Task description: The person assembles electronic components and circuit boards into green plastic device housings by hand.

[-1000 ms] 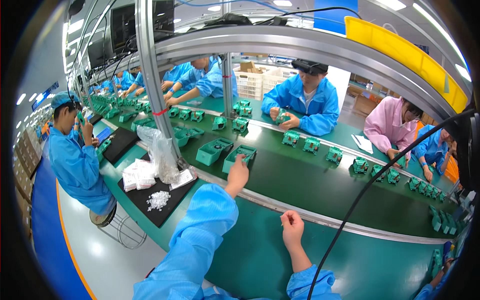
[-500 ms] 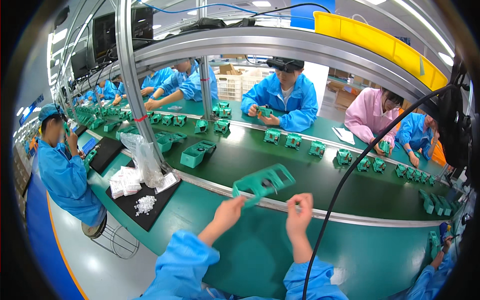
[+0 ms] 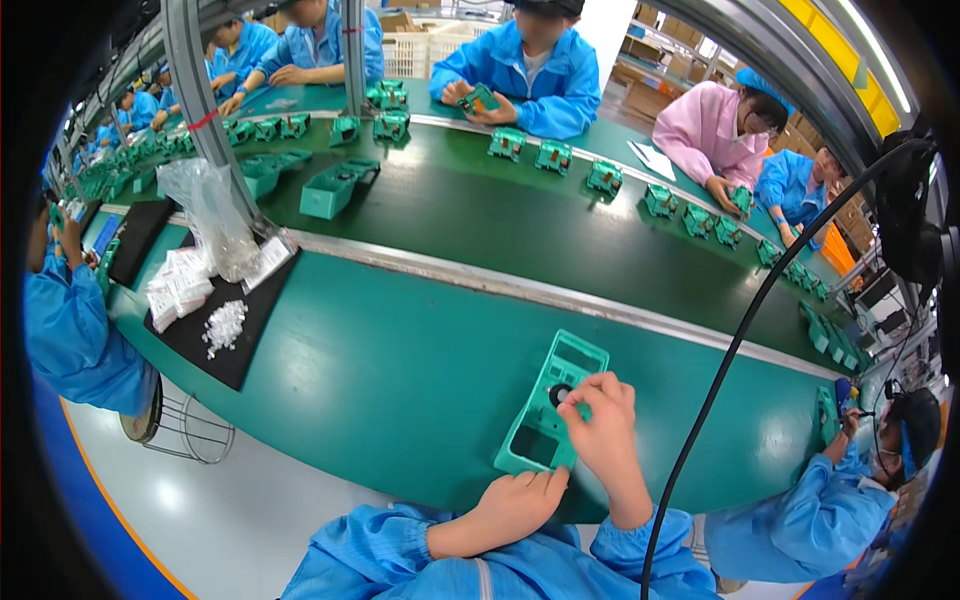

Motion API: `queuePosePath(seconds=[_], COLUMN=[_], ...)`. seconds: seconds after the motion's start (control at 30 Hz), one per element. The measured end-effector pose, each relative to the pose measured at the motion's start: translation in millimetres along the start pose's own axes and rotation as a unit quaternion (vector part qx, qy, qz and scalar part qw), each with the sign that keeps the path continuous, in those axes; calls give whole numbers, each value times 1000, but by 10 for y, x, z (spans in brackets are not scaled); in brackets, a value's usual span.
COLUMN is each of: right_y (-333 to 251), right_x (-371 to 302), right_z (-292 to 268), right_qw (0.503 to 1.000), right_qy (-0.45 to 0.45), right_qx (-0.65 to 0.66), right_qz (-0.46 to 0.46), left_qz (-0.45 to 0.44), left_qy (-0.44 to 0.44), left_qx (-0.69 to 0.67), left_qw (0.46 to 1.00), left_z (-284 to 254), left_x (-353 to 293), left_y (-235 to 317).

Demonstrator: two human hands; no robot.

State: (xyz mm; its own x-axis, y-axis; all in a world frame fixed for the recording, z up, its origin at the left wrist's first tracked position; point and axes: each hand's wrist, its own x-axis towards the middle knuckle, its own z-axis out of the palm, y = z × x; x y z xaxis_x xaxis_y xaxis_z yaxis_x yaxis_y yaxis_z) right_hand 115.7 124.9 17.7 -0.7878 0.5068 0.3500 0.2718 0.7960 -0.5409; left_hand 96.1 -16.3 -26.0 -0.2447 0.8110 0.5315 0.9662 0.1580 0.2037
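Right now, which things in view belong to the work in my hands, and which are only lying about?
In the work:
green housing
left hand, at its near end
right hand, fingers at its black round part

Apparently just lying about, untouched:
clear plastic bag
white packets
small whitish pieces (their use is unclear)
black mat

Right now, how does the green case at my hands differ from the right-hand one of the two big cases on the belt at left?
The near case lies on the table; the belt case sits on the belt. Your left hand and right hand are at the near case; no hand touches the belt case. The belt case looks smaller than the near case. Both are green.
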Motion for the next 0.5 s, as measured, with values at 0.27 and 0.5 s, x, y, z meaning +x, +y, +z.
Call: queuePosePath(seconds=[0.27, 0.5], right_y=[47, 97], right_x=[-31, 0], right_z=[100, 89], right_qw=[996, 990], right_qy=[-78, -133], right_qx=[-42, -46], right_qz=[20, 22], left_qz=[-73, -149], left_qy=[-34, -2], left_qx=[-90, -82], left_qw=[993, 985], left_z=[-57, -145], left_x=[-57, 32], left_y=[-66, -315])
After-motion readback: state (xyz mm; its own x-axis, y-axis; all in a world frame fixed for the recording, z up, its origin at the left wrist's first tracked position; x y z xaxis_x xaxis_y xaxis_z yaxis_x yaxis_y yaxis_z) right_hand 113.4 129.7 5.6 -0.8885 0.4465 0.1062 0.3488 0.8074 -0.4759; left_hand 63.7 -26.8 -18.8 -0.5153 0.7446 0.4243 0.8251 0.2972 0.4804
